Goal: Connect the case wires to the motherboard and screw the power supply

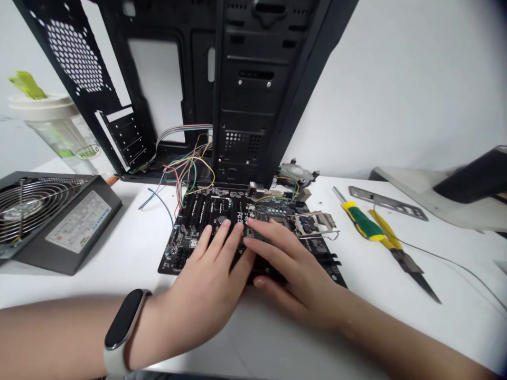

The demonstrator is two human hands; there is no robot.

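Observation:
A black motherboard lies flat on the white table in front of me. My left hand rests over its front middle, fingers stretched out and apart, their tips near the round coin battery. Beside it, my right hand lies over the board's front edge with its fingers extended and holding nothing I can see. The CPU socket has its metal frame raised, just right of my right fingertips. Thin coloured wires run from the computer case to the board's back left area. My palms hide part of the front edge.
The open black computer case stands behind the board. A power supply and a plastic cup are at left. At right lie a screwdriver, yellow-handled pliers and a metal I/O plate; a CPU fan sits behind.

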